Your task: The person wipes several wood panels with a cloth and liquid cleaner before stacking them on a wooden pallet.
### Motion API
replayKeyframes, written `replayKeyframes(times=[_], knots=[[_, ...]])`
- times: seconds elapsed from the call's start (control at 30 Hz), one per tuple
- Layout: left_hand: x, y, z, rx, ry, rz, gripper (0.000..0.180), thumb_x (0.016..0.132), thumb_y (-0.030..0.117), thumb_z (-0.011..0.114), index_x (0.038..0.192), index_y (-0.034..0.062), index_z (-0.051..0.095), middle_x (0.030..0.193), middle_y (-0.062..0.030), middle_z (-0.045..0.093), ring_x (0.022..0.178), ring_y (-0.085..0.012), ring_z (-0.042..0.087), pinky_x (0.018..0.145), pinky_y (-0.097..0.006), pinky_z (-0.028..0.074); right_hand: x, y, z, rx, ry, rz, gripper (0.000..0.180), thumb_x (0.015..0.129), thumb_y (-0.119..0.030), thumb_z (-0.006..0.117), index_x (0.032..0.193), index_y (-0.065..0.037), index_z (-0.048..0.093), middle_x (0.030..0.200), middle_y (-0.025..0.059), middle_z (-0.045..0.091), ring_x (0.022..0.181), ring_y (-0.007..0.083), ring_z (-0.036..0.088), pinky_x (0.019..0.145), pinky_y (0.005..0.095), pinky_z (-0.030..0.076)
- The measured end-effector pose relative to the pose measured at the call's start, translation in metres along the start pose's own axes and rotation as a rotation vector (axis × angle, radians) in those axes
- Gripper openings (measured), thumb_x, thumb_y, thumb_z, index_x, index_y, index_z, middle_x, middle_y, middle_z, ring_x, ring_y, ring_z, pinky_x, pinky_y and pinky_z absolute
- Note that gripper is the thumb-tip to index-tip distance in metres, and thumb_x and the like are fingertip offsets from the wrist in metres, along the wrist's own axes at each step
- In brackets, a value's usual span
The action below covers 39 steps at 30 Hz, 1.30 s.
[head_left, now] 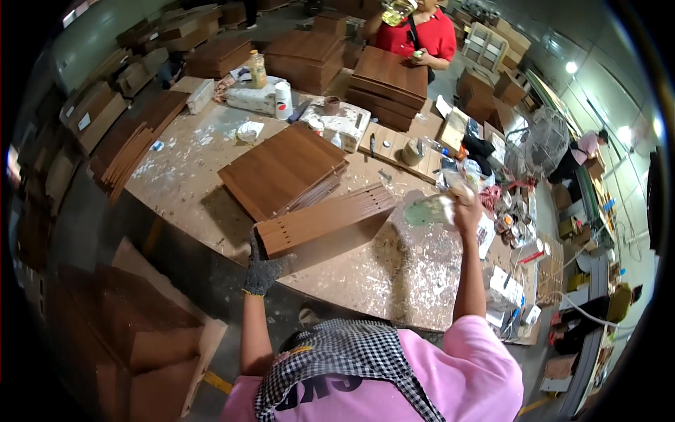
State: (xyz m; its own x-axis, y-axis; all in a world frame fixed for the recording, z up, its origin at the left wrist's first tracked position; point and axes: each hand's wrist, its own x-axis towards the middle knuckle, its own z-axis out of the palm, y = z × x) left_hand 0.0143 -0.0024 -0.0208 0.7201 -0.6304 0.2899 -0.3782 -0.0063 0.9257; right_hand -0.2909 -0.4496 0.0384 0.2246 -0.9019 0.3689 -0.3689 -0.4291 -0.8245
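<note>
My left hand (266,269), in a dark grey knit glove, is closed around the near left end of a brown wooden panel (323,219). The panel is tilted up off the worktable, with rows of small dark holes at its near end. Behind it lies a stack of brown panels (281,169). Out to the right, my right hand (465,204) is raised over the table, closed on a pale, greenish-white, cloth-like thing (430,211). Motion blur hides exactly what it is.
White specks cover the worktable (422,281). Along its back stand a yellow bottle (257,69), a white can (283,100) and a panel stack (387,77). Several small jars (517,232) crowd the right edge. A person in red (422,39) stands across; a fan (538,144) is farther right.
</note>
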Motion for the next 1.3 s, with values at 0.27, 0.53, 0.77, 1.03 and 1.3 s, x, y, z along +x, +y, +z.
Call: replayKeyframes(times=[0.27,0.53,0.77,1.03,1.3], knots=[[0.001,0.000,0.003,0.000,-0.001,-0.056,0.111,0.063,0.019,0.093,0.146,0.0096,0.021,0.139,-0.0141,0.041,0.123,-0.0262,0.045,0.104,-0.041,0.045,-0.023,0.055,-0.030,1.182,0.213,0.265,0.038,0.095,-0.020,0.051,0.124,0.004,0.058,0.116,0.0114,0.064,0.098,0.0224,0.064,0.087,0.0347,0.051],[0.001,0.011,0.004,-0.092,-0.035,-0.079,0.111,0.063,0.018,0.093,0.146,0.0106,0.019,0.140,-0.0143,0.039,0.122,-0.0280,0.046,0.103,-0.041,0.046,-0.037,0.053,-0.008,1.135,0.171,0.391,0.034,0.093,-0.019,0.058,0.120,0.001,0.060,0.111,0.0096,0.066,0.092,0.0206,0.064,0.080,0.0357,0.052],[-0.002,0.004,0.005,-0.097,0.015,-0.125,0.115,0.060,0.022,0.095,0.148,0.0065,0.023,0.137,-0.0134,0.045,0.123,-0.0256,0.046,0.105,-0.040,0.045,-0.022,0.000,0.027,-0.252,0.032,-0.206,0.033,0.083,-0.016,0.070,0.112,-0.007,0.060,0.101,0.0130,0.066,0.085,0.0301,0.066,0.072,0.0406,0.052],[-0.007,-0.013,0.002,0.056,0.016,-0.065,0.118,0.061,0.031,0.095,0.149,0.0064,0.021,0.140,-0.0162,0.044,0.124,-0.0276,0.046,0.106,-0.041,0.044,-0.012,-0.037,0.041,-0.611,-0.194,-0.328,0.038,0.079,-0.027,0.076,0.101,-0.005,0.055,0.096,0.0185,0.064,0.091,0.0416,0.062,0.073,0.0480,0.050],[-0.013,-0.065,0.000,0.006,-0.040,-0.178,0.105,0.070,0.025,0.087,0.151,0.0057,0.023,0.144,-0.0210,0.042,0.131,-0.0342,0.045,0.109,-0.045,0.040,-0.092,-0.255,0.110,-0.093,-1.063,-0.435,0.061,0.086,-0.036,0.071,0.137,-0.009,0.050,0.128,0.0178,0.058,0.123,0.0317,0.054,0.104,0.0465,0.044]])
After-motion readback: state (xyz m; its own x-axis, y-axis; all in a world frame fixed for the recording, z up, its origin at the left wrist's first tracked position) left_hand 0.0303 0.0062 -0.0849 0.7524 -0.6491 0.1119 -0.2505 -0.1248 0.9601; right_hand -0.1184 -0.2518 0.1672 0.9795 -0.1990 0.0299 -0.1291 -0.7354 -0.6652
